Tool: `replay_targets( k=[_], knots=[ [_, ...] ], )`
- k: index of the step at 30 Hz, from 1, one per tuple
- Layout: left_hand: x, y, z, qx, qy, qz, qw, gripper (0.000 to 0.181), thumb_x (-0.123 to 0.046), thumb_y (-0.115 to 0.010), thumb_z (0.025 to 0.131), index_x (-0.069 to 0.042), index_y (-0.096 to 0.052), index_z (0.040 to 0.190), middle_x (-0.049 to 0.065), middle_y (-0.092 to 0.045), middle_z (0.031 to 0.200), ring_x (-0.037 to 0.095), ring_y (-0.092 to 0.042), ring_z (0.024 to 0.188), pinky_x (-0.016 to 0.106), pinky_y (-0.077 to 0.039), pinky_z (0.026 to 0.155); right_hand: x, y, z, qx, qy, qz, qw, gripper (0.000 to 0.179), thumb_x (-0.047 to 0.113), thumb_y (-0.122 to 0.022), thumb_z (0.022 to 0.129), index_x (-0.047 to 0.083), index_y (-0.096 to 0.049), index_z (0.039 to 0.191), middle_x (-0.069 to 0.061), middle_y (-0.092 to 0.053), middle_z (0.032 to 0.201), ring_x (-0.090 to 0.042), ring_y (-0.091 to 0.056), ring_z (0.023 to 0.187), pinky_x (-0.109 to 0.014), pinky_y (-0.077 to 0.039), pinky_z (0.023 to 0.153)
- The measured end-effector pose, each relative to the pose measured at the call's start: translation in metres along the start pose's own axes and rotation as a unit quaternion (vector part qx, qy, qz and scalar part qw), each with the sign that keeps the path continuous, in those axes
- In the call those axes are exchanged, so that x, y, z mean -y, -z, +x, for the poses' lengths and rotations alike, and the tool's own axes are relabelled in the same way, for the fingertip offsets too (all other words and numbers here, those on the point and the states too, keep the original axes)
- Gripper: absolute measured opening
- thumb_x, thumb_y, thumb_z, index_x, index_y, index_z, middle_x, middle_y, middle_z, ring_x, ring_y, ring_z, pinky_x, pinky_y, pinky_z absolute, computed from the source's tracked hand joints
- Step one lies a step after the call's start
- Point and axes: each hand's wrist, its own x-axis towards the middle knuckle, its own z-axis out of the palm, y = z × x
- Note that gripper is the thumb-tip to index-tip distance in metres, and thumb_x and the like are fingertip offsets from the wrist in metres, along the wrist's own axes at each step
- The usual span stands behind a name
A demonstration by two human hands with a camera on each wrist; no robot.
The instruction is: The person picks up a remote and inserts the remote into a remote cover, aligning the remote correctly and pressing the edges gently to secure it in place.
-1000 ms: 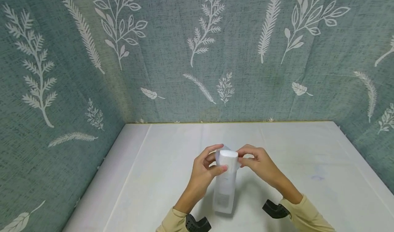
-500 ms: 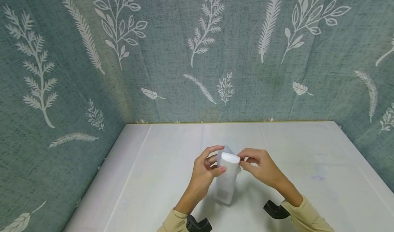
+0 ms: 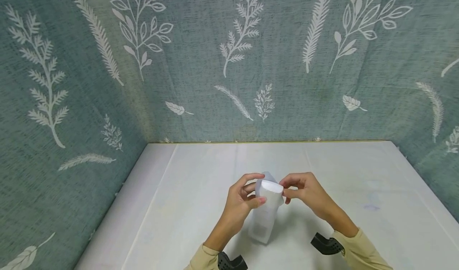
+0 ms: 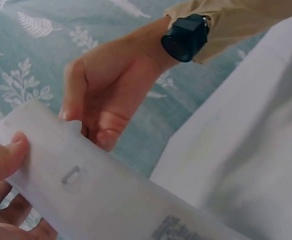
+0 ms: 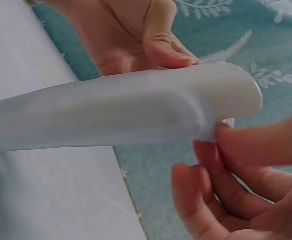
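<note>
A long white object with a rounded end stands tilted over the table, inside a translucent plastic sleeve. My left hand grips its upper part, thumb on the near face and fingers round the far side. My right hand pinches the sleeve's edge at the right of that end. In the right wrist view the object's white end sticks out past the sleeve. A small oblong mark and a blurred dark print show on it in the left wrist view.
The white table runs back to a green-grey cloth wall with a white leaf pattern. More cloth rises at the left and right sides. Black wrist cameras sit at both cuffs of the beige sleeves.
The object's upper end has moved right and slightly down, and it leans more to the right. Both hands have shifted slightly right and down with it, keeping their holds.
</note>
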Motion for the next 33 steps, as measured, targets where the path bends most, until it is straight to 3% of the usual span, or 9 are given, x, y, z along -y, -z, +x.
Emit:
replay_targets(
  k=[7,14,18,24,33],
  knots=[
    [0.0,0.001,0.0,-0.023,0.009,0.007,0.9997,0.05,0.016,-0.064,0.077,-0.003,-0.055,0.123,0.018,-0.066,0.112,0.024,-0.061,0.102,0.033,-0.052,0.082,0.001,-0.003,0.001,-0.018,-0.022,0.006,0.9996,0.012,0.004,-0.062,0.089,-0.007,-0.064,0.093,-0.006,-0.063,0.086,-0.021,-0.06,0.07,-0.039,-0.057,0.064],
    [-0.002,-0.001,0.001,-0.058,-0.002,0.034,0.9978,0.05,0.015,-0.066,0.077,-0.008,-0.057,0.121,0.014,-0.068,0.108,0.022,-0.062,0.096,0.032,-0.052,0.077,0.004,-0.01,0.002,-0.071,-0.019,0.02,0.9971,0.017,0.009,-0.06,0.093,-0.008,-0.06,0.095,-0.011,-0.058,0.086,-0.025,-0.058,0.077,-0.039,-0.057,0.064],
    [-0.004,-0.007,0.0,-0.076,-0.007,0.067,0.9948,0.05,0.015,-0.066,0.077,-0.01,-0.058,0.119,0.012,-0.069,0.105,0.021,-0.064,0.09,0.031,-0.053,0.073,0.004,-0.015,0.002,-0.111,-0.024,0.005,0.9935,0.017,0.009,-0.061,0.092,-0.008,-0.06,0.096,-0.014,-0.057,0.087,-0.02,-0.058,0.077,-0.037,-0.057,0.063],
    [-0.024,-0.019,-0.005,-0.103,-0.014,0.096,0.99,0.045,0.017,-0.065,0.075,-0.005,-0.058,0.114,0.014,-0.07,0.1,0.022,-0.063,0.091,0.032,-0.054,0.071,0.002,-0.022,0.001,-0.147,0.024,-0.017,0.9887,0.012,0.006,-0.06,0.092,-0.006,-0.061,0.095,-0.012,-0.056,0.095,-0.017,-0.059,0.085,-0.033,-0.057,0.063],
    [-0.003,-0.015,0.0,-0.142,-0.027,0.082,0.9861,0.047,0.015,-0.067,0.074,-0.009,-0.058,0.114,0.009,-0.069,0.1,0.021,-0.063,0.089,0.028,-0.055,0.068,0.003,-0.028,0.001,-0.126,0.101,-0.034,0.9863,0.004,-0.004,-0.057,0.091,-0.001,-0.06,0.092,-0.017,-0.053,0.113,-0.013,-0.057,0.099,-0.03,-0.057,0.072]
  ],
)
